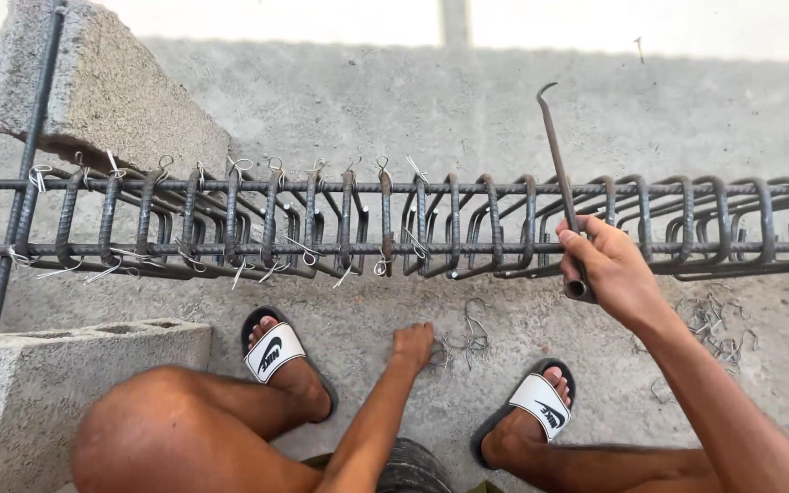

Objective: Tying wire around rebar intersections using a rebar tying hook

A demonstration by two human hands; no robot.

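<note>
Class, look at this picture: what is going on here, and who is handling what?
A person crouches on a concrete floor before a long rebar cage resting across concrete blocks. The right hand grips a hooked metal tool, held upright against the cage. The left hand reaches down to a small pile of wire ties on the floor. Stirrups on the cage's left part already carry twisted wire ties; those to the right show none.

Grey concrete blocks and sandals

A rough grey concrete block (102,91) leans upper left; black-and-white slide sandals (276,351) rest on the concrete floor (394,110).
</note>
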